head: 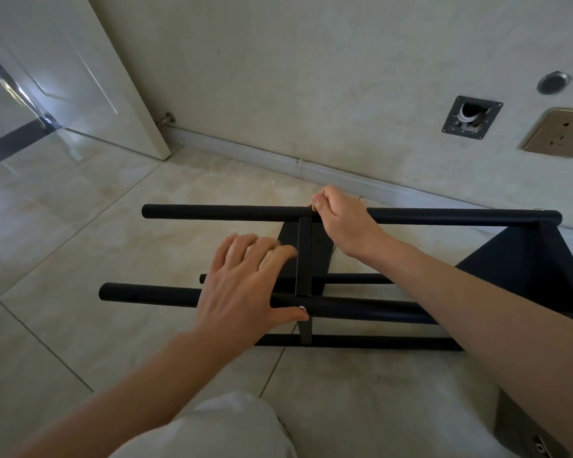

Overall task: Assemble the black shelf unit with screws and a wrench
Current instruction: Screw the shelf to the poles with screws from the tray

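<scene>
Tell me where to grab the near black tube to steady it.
Grip the near black tube on its bare left stretch, fingers wrapping down from above. It lies level and round, clear of the floor, and the middle shelf panel and left hand crowd the joint further right.

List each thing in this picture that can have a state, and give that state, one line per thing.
black shelf unit: lying on its side on the floor tiles, partly assembled
far tube: gripped by the right hand
near tube: under the left hand
right hand: curled around the far tube
left hand: fingers spread, resting on the near tube
door: open
wall socket: nothing plugged in
</scene>
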